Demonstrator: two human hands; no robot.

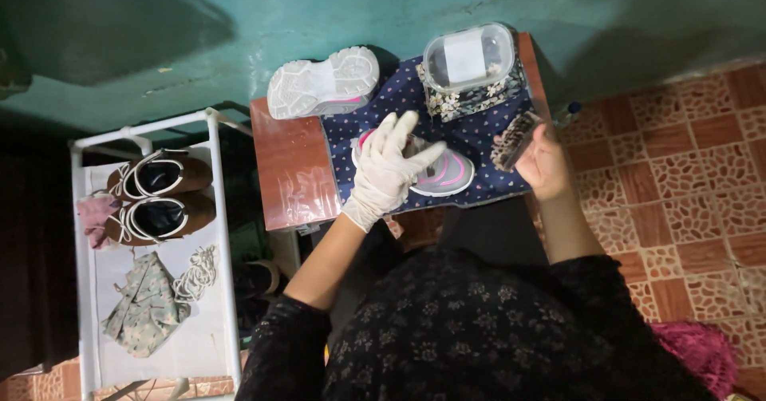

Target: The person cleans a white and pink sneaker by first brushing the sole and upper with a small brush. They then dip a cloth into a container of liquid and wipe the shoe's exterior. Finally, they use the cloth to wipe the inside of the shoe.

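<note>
Teal wall [239, 10], red patterned floor tiles [686, 177], small wooden table [287, 161], white rack [219, 233]

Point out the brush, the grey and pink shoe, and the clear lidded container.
brush [515, 139], head view, on its bristle face.
grey and pink shoe [447, 174], head view, on its side panel.
clear lidded container [468, 58], head view, on its lid.
</note>
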